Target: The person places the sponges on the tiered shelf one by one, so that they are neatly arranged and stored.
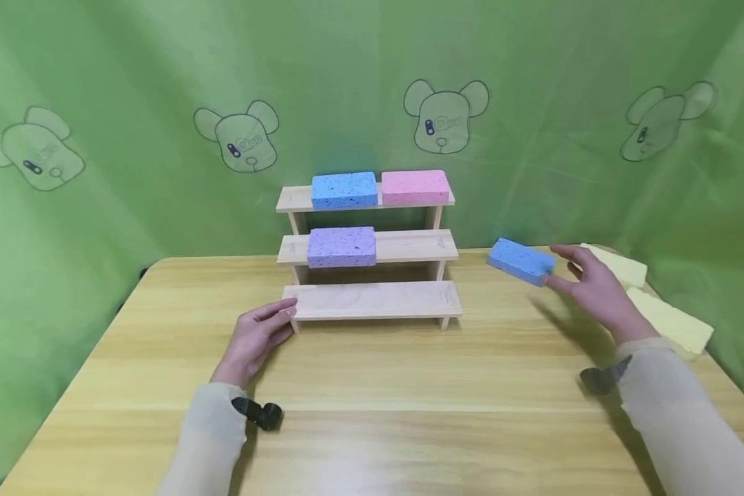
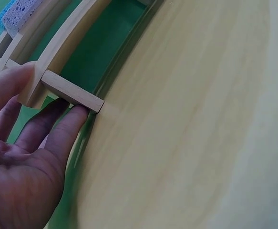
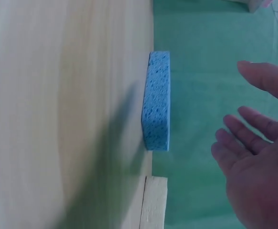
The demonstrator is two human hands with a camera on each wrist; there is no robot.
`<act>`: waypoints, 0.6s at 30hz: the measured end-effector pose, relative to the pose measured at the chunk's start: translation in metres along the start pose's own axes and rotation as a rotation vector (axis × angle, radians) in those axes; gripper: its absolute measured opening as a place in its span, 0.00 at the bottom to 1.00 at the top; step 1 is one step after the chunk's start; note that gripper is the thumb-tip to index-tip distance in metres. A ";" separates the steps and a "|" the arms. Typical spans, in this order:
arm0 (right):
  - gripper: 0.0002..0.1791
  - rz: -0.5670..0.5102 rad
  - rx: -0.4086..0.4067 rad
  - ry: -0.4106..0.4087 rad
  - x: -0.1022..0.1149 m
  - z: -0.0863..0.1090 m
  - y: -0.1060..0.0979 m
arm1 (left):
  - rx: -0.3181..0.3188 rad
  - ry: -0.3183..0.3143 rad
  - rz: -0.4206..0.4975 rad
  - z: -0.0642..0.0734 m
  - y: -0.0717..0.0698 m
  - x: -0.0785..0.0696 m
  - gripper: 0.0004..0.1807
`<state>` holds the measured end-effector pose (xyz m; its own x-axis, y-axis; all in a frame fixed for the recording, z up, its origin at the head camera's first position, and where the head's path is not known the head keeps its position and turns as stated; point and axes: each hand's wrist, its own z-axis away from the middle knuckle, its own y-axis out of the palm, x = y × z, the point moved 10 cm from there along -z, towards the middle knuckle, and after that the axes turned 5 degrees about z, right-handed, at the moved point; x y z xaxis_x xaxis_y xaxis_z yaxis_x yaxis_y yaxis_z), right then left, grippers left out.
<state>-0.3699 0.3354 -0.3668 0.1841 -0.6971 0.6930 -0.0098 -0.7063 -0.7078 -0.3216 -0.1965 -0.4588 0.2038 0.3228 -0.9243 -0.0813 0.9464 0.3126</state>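
A three-step wooden display stand stands near the back of the table. At its lowest step, my left hand pinches the left end, thumb on the board and fingertips against the side leg. My right hand is over the table's right side, thumb and fingers spread apart, with nothing held. Just past its fingertips lies a blue sponge, flat on the table; in the right wrist view a gap shows between this sponge and the hand.
On the top step sit a blue sponge and a pink sponge. A purple sponge occupies the middle step's left half. Two pale yellow sponges lie by the right table edge, partly behind my right arm. A green curtain hangs behind.
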 end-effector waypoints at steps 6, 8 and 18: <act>0.47 0.065 0.046 0.026 -0.010 -0.011 0.007 | -0.011 -0.004 0.004 0.002 -0.004 0.001 0.22; 0.48 0.068 0.057 0.034 -0.013 -0.014 0.008 | -0.012 -0.003 0.004 0.001 -0.004 0.001 0.22; 0.53 0.127 0.113 0.082 -0.036 -0.029 0.012 | -0.004 0.007 0.005 0.000 0.000 -0.001 0.22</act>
<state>-0.4054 0.3483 -0.3965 0.1078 -0.7909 0.6024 0.0837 -0.5966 -0.7982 -0.3216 -0.1966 -0.4581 0.1966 0.3274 -0.9242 -0.0864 0.9447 0.3163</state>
